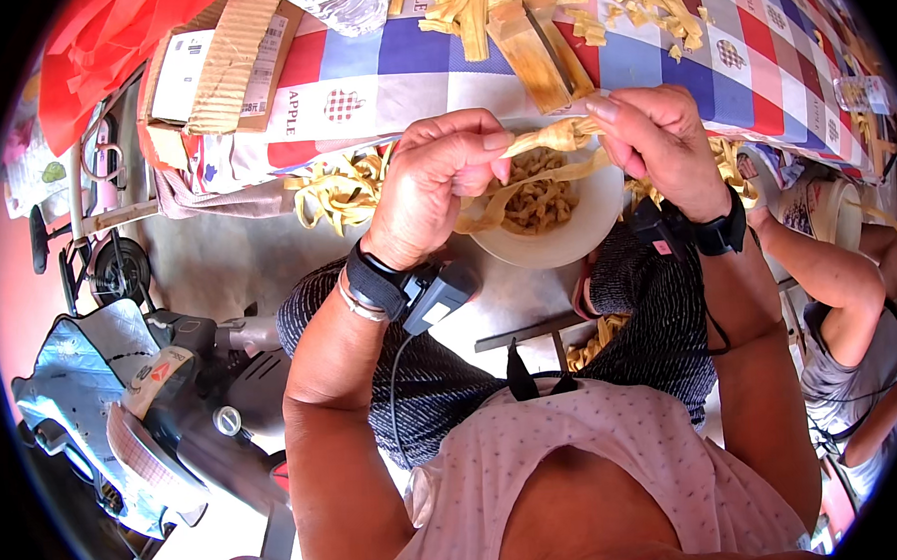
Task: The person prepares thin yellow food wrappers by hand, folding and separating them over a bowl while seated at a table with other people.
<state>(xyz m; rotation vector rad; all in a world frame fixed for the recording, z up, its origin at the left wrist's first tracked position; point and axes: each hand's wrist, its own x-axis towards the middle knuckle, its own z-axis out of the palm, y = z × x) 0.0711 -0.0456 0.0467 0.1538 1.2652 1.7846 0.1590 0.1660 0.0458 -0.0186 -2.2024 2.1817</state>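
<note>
Between my hands, above a white bowl, stretches a flat yellowish-tan strip with a thicker, folded or knotted part. My left hand pinches its left end between thumb and fingertips. My right hand pinches the other end the same way, close to the thick part. Another length of strip loops down over the bowl toward my left hand. Inside the bowl lies a heap of small twisted tan pieces. Just beyond my hands, at the table's edge, is a wooden block with a slot-like gap.
A checked cloth covers the table, with loose flat strips scattered on it. An open cardboard box and red plastic sit at the left. Curled strips hang below the edge. A parked scooter stands left; another person's arm shows right.
</note>
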